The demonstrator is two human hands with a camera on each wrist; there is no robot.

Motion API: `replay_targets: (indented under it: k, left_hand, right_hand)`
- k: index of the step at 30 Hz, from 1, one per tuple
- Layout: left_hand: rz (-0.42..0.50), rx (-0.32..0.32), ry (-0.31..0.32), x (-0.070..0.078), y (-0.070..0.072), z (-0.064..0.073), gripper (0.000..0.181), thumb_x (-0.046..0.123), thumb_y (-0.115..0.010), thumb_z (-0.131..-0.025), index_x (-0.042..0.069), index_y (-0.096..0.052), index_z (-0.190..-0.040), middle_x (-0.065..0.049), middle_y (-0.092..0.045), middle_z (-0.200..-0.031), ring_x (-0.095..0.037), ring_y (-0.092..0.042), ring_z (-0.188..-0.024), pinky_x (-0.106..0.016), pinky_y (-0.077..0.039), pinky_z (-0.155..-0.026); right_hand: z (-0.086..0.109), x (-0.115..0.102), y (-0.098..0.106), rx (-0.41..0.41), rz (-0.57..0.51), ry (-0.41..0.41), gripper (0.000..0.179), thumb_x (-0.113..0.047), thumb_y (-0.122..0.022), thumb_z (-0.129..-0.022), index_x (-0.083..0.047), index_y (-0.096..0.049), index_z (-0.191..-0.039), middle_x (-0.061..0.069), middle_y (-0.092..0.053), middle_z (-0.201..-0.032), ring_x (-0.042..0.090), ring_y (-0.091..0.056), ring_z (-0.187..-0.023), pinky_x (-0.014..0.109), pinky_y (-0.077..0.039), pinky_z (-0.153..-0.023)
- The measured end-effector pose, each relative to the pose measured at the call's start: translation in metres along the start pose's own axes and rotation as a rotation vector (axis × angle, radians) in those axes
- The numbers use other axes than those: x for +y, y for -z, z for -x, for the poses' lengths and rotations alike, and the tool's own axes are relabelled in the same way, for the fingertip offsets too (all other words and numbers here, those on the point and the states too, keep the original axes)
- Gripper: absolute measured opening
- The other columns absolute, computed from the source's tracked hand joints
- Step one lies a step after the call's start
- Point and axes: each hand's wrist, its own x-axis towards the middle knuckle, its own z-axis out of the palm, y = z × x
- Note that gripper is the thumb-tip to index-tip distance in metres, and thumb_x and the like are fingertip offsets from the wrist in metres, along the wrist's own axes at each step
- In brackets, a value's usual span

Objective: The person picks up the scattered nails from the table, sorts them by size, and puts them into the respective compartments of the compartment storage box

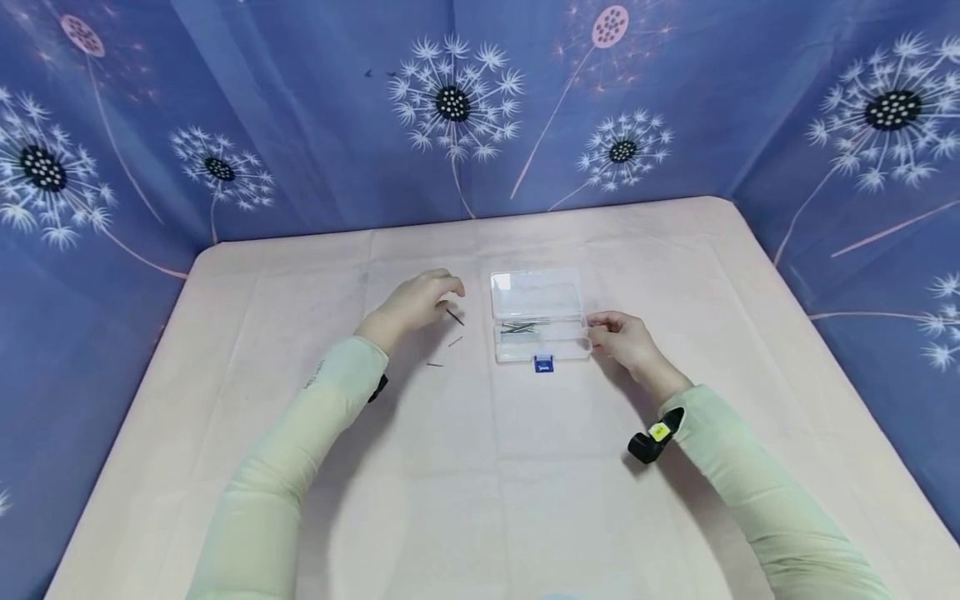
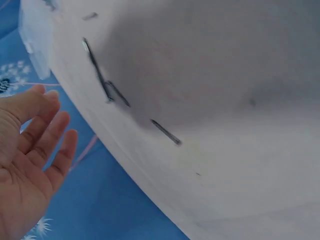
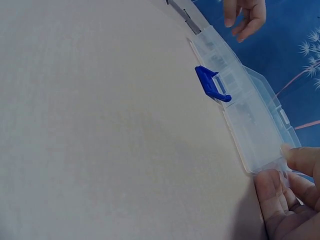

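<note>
A clear plastic storage box [image 1: 513, 353] lies on the table, its lid [image 1: 536, 293] raised at the back and a blue latch [image 1: 543, 364] at the front. Inside, on the left, are several metal nails [image 1: 519, 327]. My right hand [image 1: 630, 342] holds the box's right end; in the right wrist view the thumb [image 3: 301, 159] is on its edge, fingers below. Left of the box, my left hand [image 1: 412, 305] hovers over loose nails, fingers loosely bent and holding nothing. The left wrist view shows a long nail [image 2: 97, 69] and a shorter nail [image 2: 166, 132] beneath.
Small dark pieces [image 1: 455, 341] lie between the left hand and the box. A pale cloth covers the table [image 1: 450, 500]. Blue dandelion-print curtains [image 1: 322, 108] stand around its back and sides. A black wrist camera [image 1: 654, 437] sits at the right sleeve.
</note>
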Motion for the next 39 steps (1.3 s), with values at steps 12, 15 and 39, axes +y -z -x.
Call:
replay_targets:
  k: [12,15,39]
  left_hand:
    - [-0.055,-0.071,0.074,-0.025,-0.010,-0.005,0.017,0.003,-0.063,-0.088,0.007,-0.066,-0.104,-0.009,-0.062,-0.104,-0.023,-0.059,-0.095,-0.035,-0.051,-0.087]
    - [-0.058,-0.095,0.084,-0.029,-0.012,-0.006,0.011,0.006,-0.067,-0.087,0.006,-0.065,-0.097,-0.009,-0.059,-0.097,-0.021,-0.055,-0.088,-0.034,-0.049,-0.084]
    - [-0.073,-0.211,0.158,-0.033,-0.010,-0.010,0.004,0.009,-0.063,-0.088,0.007,-0.061,-0.091,-0.005,-0.052,-0.094,-0.018,-0.051,-0.084,-0.031,-0.047,-0.077]
  right_hand:
    - [-0.002,-0.001,-0.001,-0.011,0.012,-0.010,0.041,-0.010,-0.056,-0.093,0.009,-0.050,-0.128,-0.009,-0.057,-0.083,-0.001,-0.058,-0.067,0.012,-0.051,-0.063]
    - [-0.002,-0.001,-0.001,-0.018,0.008,-0.010,0.041,-0.010,-0.055,-0.093,0.009,-0.049,-0.129,-0.009,-0.057,-0.084,-0.001,-0.058,-0.068,0.012,-0.052,-0.064]
    - [0.002,0.000,0.001,-0.021,-0.006,0.000,0.039,-0.008,-0.054,-0.094,0.009,-0.049,-0.129,-0.008,-0.056,-0.083,-0.001,-0.057,-0.067,0.013,-0.050,-0.062]
